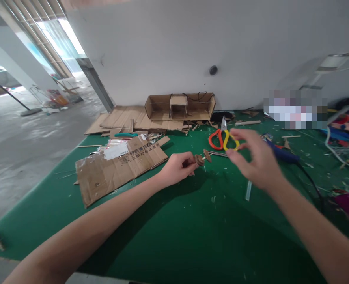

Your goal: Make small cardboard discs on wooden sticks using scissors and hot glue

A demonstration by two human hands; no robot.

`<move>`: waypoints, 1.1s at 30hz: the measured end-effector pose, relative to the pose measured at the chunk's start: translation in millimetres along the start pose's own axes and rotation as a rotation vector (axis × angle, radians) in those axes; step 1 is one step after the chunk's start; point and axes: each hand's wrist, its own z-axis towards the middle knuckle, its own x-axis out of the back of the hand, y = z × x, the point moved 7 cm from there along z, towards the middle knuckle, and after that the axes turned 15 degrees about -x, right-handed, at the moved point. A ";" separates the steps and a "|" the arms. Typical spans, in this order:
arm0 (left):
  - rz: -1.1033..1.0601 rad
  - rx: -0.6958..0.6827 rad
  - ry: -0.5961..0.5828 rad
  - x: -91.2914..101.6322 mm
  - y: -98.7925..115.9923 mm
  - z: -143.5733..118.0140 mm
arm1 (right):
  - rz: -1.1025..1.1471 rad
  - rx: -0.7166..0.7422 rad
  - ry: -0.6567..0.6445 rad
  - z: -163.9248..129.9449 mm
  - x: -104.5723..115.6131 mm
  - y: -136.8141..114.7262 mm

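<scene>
Head view: small cardboard wheels on a stick

Left hand [177, 167] has its fingers clamped on a thin stick carrying two small cardboard discs [203, 157], just above the green bench [174, 236]. Right hand [255, 157] hovers near, blurred, fingers loosely apart, holding nothing. Scissors [224, 139] lie beyond. Best to steady the stick and keep the discs square.
</scene>
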 end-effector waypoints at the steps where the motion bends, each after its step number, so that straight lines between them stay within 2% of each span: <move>1: 0.000 0.001 0.000 0.2 1.1 0.1 | -0.165 0.002 0.107 5.2 18.2 8.0; 2: 0.002 0.004 0.001 0.6 2.1 0.2 | -0.338 -0.018 0.186 10.0 34.3 20.8; 3: 0.010 0.007 0.007 1.4 2.8 0.2 | -0.506 -0.088 0.204 15.0 46.6 40.9; 5: 0.038 0.006 0.049 5.0 4.0 0.2 | -0.750 -0.243 0.095 20.2 59.5 91.5; 7: 0.072 0.000 0.113 10.1 4.5 -0.2 | -0.854 -0.446 -0.088 16.4 62.0 145.0; 8: 0.086 -0.004 0.143 12.5 4.5 -0.5 | -0.862 -0.503 -0.123 13.3 62.1 162.8; 10: 0.099 -0.008 0.181 15.5 3.9 -1.0 | -0.877 -0.556 -0.119 9.0 60.1 180.4; 14: 0.117 0.002 0.206 18.5 2.7 -1.5 | -0.872 -0.584 -0.051 8.3 54.7 169.2; 18: 0.115 0.012 0.212 19.4 2.9 -1.6 | -0.754 -0.655 -0.065 7.8 55.4 151.6; 20: 0.108 0.018 0.212 19.3 2.5 -1.5 | -0.650 -0.642 0.016 8.4 60.7 142.5; 23: 0.112 0.023 0.221 20.4 1.8 -1.2 | -0.253 -0.649 0.260 8.2 74.8 135.6; 25: 0.111 0.023 0.230 21.2 1.6 -0.9 | 0.077 -0.691 0.345 7.9 78.1 138.7; 27: 0.123 0.020 0.234 21.7 1.7 -0.4 | 0.401 -0.717 0.281 10.2 71.5 140.0; 29: 0.143 0.013 0.235 22.2 1.8 0.1 | 0.644 -0.733 0.104 10.9 58.9 133.1; 33: 0.143 0.018 0.256 24.8 -1.3 1.0 | 0.803 -0.760 -0.304 -6.7 28.3 98.7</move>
